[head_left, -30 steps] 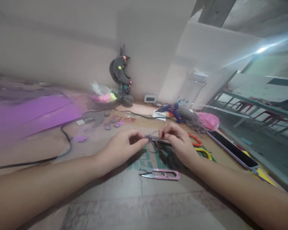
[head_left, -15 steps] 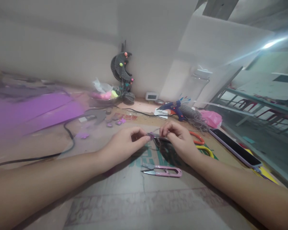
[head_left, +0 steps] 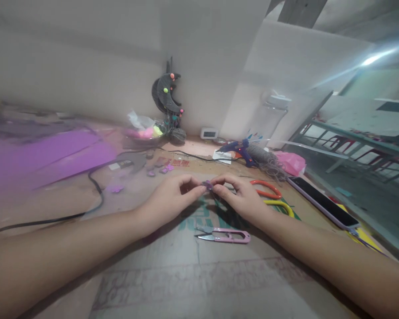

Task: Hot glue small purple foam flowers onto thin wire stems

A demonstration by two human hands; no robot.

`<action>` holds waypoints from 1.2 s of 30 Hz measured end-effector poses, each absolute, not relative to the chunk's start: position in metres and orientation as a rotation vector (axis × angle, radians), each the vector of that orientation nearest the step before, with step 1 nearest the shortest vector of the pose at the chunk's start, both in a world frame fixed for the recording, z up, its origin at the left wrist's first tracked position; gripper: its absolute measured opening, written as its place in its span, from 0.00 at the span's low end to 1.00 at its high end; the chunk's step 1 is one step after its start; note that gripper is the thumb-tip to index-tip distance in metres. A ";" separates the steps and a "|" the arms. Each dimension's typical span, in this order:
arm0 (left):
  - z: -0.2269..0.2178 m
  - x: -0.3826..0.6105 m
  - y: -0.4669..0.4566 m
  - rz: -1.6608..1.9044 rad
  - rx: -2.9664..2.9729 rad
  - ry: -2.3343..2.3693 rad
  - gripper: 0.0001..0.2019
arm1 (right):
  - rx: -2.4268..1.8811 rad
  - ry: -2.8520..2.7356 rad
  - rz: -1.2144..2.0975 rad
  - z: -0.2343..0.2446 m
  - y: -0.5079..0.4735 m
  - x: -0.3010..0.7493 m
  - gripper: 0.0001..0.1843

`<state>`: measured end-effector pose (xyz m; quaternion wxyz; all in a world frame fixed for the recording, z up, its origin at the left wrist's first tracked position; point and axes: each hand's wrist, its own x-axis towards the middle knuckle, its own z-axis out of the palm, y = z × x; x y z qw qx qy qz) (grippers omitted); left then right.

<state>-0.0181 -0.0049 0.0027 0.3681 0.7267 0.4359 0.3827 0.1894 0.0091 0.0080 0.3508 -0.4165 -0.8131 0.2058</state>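
Between my two hands, a small purple flower (head_left: 207, 185) is held a little above the table. The thumb and fingers of my left hand (head_left: 173, 199) pinch it from the left. My right hand (head_left: 241, 197) pinches at its right side, fingertips close to the left ones. A thin strand seems to hang below the flower, too blurred to make out. Pink thread snips (head_left: 232, 236) lie in front of my hands with their blades apart, pointing left. Scissors with an orange handle loop (head_left: 275, 195) and a yellow one lie partly hidden behind my right hand.
A blue glue gun (head_left: 248, 155), grey yarn (head_left: 262, 157) and a phone (head_left: 322, 201) are to the right. Purple sheets (head_left: 60, 155) and loose purple flowers (head_left: 117, 189) lie left, near a black cable (head_left: 53, 220). A dark crescent ornament (head_left: 168, 93) stands against the wall.
My right hand has moved left and closed in on the purple flower, its fingertips now beside the left ones. My left hand has barely moved.
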 end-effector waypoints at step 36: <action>-0.005 -0.016 0.004 1.012 1.718 1.169 0.11 | -1.416 -1.955 -0.140 0.019 0.083 0.270 0.20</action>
